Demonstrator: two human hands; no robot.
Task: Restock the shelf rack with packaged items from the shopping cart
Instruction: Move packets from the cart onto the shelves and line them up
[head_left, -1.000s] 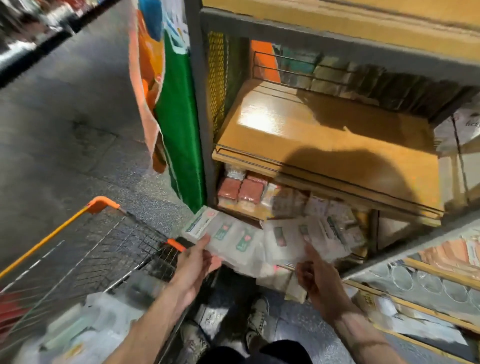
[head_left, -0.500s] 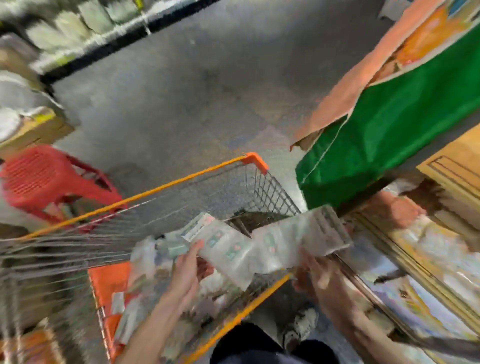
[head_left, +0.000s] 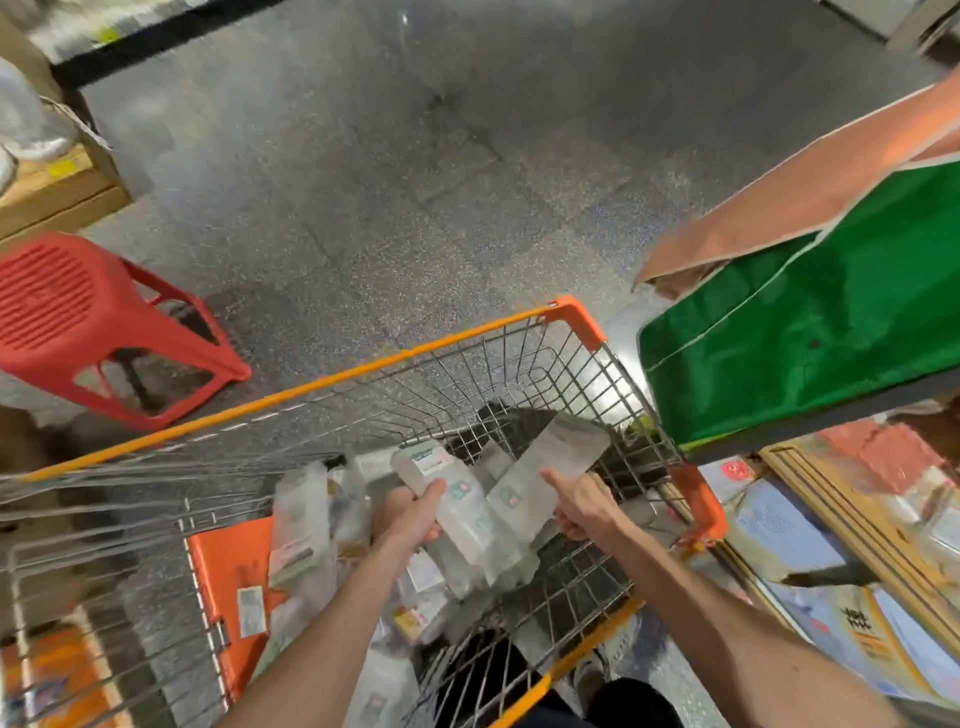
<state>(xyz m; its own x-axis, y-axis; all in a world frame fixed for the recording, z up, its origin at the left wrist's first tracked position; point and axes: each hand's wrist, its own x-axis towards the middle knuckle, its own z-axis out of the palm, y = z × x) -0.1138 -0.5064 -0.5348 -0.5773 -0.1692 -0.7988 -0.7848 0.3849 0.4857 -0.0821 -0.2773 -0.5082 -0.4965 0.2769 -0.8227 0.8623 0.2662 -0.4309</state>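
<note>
A fanned bunch of clear packets (head_left: 470, 512) is held over the cart (head_left: 363, 370), above its near right part, with both hands clamped on it. The left hand (head_left: 410, 515) is wrapped round the left side of the bunch, the thumb laid across the top. The right hand (head_left: 584, 508) grips the right side, where one packet is tilted up towards the far right; one finger is stretched along the packet's edge and the others are curled under it. The two hands are set near each other but apart, with the packets between them. More loose packets (head_left: 301, 525) are piled in the wire basket to the left of the left hand, beside an orange flap (head_left: 223, 571); their labels are blurred. A red stool (head_left: 78, 317) is seen on the grey floor (head_left: 363, 182) at the left, beyond the cart. A cardboard box (head_left: 52, 192) is seen at the far left. At the right a green and orange banner (head_left: 805, 332) is hung on the end of the rack (head_left: 852, 512), whose near shelves are filled with blurred goods.
</note>
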